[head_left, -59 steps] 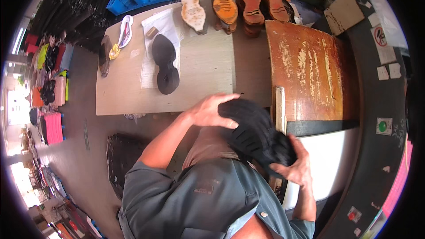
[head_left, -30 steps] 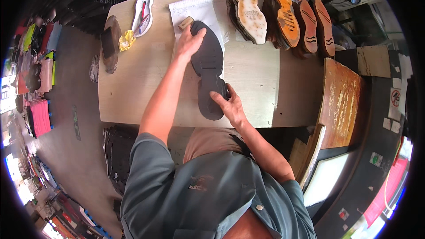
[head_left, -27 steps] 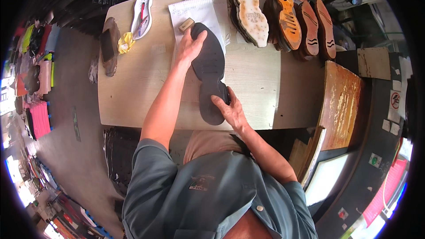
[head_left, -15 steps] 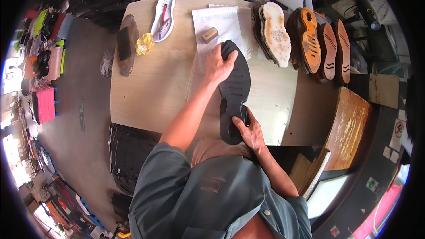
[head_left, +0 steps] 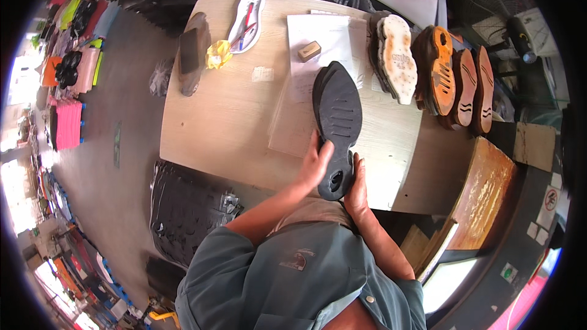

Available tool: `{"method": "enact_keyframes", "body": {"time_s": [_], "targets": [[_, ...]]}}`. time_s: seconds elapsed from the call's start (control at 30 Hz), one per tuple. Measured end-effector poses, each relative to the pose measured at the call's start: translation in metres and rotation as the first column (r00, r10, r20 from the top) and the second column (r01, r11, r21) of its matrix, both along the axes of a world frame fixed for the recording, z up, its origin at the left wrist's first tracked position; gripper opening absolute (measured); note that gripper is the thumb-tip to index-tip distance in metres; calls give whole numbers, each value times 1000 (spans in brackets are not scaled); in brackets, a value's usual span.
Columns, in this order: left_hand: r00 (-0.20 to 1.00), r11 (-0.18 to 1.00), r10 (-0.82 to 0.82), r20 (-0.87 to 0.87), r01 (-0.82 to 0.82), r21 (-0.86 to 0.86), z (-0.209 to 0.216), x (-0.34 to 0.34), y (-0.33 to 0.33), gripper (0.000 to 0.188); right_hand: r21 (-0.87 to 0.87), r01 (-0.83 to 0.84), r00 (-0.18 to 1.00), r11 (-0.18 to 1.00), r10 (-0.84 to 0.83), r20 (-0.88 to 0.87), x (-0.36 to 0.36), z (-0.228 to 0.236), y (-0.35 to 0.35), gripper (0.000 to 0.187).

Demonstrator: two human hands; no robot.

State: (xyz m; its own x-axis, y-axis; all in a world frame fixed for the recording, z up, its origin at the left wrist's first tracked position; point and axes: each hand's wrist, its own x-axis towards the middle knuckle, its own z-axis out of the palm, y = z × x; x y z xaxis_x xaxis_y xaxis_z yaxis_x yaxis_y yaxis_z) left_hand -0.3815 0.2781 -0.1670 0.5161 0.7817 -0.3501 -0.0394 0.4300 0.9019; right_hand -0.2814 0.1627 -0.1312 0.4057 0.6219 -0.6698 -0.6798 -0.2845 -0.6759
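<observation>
Left hand (head_left: 317, 162), right hand (head_left: 358, 188) flank heel of black sole stack (head_left: 339, 110), fingers clamped on it. Likely light, bendy; grip waist.

The left forearm (head_left: 272, 211) rises to the right from a bent elbow, bare below its short grey-green sleeve (head_left: 220, 260), and ends in a left hand (head_left: 313, 164) closed in a grip, thumb uppermost and fingers partly hidden. The right forearm (head_left: 386, 244) slants up and to the left, also bare, its right hand (head_left: 358, 192) standing nearly upright with visible fingers extended and palm turned inward. The 2 hands are near each other, in front of the torso (head_left: 306, 278).
</observation>
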Motion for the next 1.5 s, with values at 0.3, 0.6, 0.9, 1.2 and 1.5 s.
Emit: {"method": "enact_keyframes", "body": {"time_s": [0.3, 0.6, 0.9, 1.2, 1.5], "targets": [[999, 997, -30, -35, 32, 75, -15, 3, -7, 101, 113, 3, 997, 994, 6, -80, -9, -7, 7, 70], [998, 996, -17, -66, 22, 86, -5, 5, -3, 100, 239, -77, 988, 968, 106, -109, 15, -41, -6, 70], [927, 708, 360, -105, -198, 678, 39, -35, -72, 71, 93, -61, 969, 994, 37, 245, 37, -35, -161, 76], [612, 722, -562, 556, 35, 692, 201, 28, -170, 37, 53, 211, 934, 976, -217, 284, -7, 3, -308, 41], [-161, 723, -568, 807, 371, 583, 309, 66, -272, 36, 32, 527, 804, 849, -510, 305, -62, 18, -376, 36]]}}
